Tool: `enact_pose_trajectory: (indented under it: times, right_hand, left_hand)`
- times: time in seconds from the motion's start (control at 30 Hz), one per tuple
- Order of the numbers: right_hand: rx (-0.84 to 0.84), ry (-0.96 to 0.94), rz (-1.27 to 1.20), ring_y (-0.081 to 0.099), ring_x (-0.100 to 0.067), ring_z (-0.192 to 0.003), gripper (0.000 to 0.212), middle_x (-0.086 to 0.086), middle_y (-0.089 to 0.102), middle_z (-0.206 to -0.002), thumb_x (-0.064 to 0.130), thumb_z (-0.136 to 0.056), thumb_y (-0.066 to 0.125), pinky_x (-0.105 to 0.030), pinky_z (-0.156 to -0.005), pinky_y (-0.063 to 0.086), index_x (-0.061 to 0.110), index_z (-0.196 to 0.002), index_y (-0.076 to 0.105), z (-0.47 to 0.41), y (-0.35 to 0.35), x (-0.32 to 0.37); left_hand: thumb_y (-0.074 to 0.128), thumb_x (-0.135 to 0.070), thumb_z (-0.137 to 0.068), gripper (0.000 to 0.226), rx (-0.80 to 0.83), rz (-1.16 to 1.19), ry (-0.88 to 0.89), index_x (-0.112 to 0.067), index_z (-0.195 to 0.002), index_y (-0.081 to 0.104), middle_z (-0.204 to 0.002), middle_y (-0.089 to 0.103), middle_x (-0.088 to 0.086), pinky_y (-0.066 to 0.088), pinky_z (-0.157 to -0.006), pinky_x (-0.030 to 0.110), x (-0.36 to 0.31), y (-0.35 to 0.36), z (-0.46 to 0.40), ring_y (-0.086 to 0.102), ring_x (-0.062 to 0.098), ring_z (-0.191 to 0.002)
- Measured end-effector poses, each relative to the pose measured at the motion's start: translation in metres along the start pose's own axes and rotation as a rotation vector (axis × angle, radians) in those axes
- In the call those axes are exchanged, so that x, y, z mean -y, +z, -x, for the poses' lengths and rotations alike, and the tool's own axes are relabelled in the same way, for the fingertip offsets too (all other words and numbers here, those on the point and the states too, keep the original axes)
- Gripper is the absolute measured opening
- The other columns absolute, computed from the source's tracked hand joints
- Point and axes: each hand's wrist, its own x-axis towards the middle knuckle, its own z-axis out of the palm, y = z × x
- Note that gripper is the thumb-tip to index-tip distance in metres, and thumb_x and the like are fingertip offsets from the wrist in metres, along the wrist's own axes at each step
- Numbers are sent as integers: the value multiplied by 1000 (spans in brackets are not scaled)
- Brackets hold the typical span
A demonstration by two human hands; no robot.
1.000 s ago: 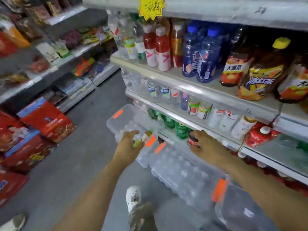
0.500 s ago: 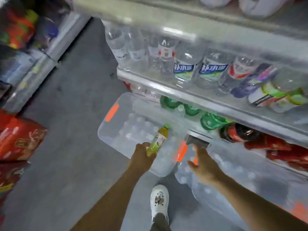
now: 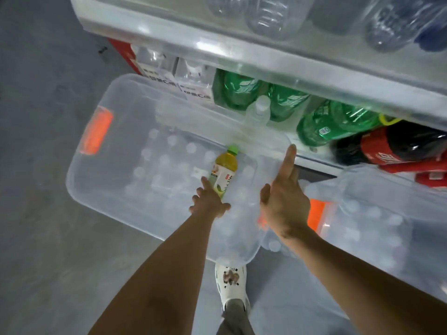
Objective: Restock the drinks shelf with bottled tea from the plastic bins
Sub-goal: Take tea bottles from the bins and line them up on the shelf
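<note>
Bottle: tea bottle (image 3: 223, 171), centre frame, over the clear bin (image 3: 101, 189); full, smooth, probably slippery; best taken mid-body at the label.
Left hand (image 3: 209, 204): grasping the bottle's lower end.
Right hand (image 3: 283, 197): released, fingers straight, near the shelf (image 3: 242, 56) edge.

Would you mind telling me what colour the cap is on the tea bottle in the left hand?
Light green cap, seen in the head view.

Shop aisle: drinks shelf (image 3: 242, 56) w/ green soda bottles (image 3: 242, 90)
</note>
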Motion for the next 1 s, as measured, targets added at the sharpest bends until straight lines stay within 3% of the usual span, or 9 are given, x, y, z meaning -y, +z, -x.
enact_pose_trajectory:
  times: [0.23,0.33,0.4,0.5,0.6,0.7,0.8,0.87,1.0]
  right_hand:
    - [6,-9,0,59,-30,-95,90,-14,41,-137,13,-95,50,-30,-55,37,14,-154,-18,-3,4,-3]
    - [152,-1,-56,59,-34,-103,94,-15,35,-140,22,-97,53,-34,-62,41,18,-153,-23,-4,-11,1]
    - [271,72,-179,57,-39,-114,93,-19,26,-148,28,-98,53,-41,-82,48,21,-153,-22,-4,-27,5]
    - [397,160,-260,45,-39,-129,73,-22,22,-150,26,-97,53,-43,-102,42,13,-154,9,2,-58,8]
    - [418,181,-347,54,-30,-108,25,-18,53,-114,20,-94,54,-31,-83,41,4,-112,53,17,-93,0]
    - [452,263,-546,52,-24,-73,35,-12,53,-79,28,-95,56,-31,-68,38,-5,-106,63,42,-143,-10]
    - [468,317,-714,57,-24,-70,46,-13,60,-87,42,-100,46,-31,-69,44,0,-109,62,68,-202,-21]
    - [460,338,-817,62,-24,-76,44,-12,64,-96,52,-101,38,-33,-73,47,13,-107,57,83,-244,-28]
    - [316,263,-990,64,-23,-71,52,-9,68,-85,58,-99,35,-30,-67,50,13,-105,60,115,-337,-61]
  left_hand:
    - [67,-35,-89,79,-159,-117,68,-11,-145,17,-129,49,14,43,-80,43,-5,-1,6,52,35,-119]
    - [66,-44,-89,70,-44,36,-11,-10,-137,28,-127,54,14,47,-88,40,-16,-23,29,56,36,-117]
    - [68,-46,-88,72,21,233,-95,-8,-139,33,-129,56,15,49,-97,43,-21,-39,53,57,35,-118]
    - [71,-41,-88,70,62,496,-114,-6,-140,39,-128,58,17,50,-100,47,-21,-60,103,60,34,-115]
    - [71,-34,-88,56,38,667,-14,-9,-132,47,-109,64,11,53,-72,34,-21,-76,170,65,22,-91]
    - [70,-31,-88,38,15,707,147,-19,-119,52,-97,65,4,47,-58,25,-34,-88,248,66,14,-79]
    - [69,-18,-89,17,35,765,332,-25,-99,58,-83,69,1,51,-47,18,-62,-89,320,68,5,-60]
    - [69,-14,-89,21,24,748,448,-23,-106,60,-91,71,4,50,-50,16,-87,-83,361,68,7,-67]
    - [71,-16,-89,34,-24,728,646,-26,-117,53,-105,69,1,52,-66,20,-138,-60,446,67,9,-86]
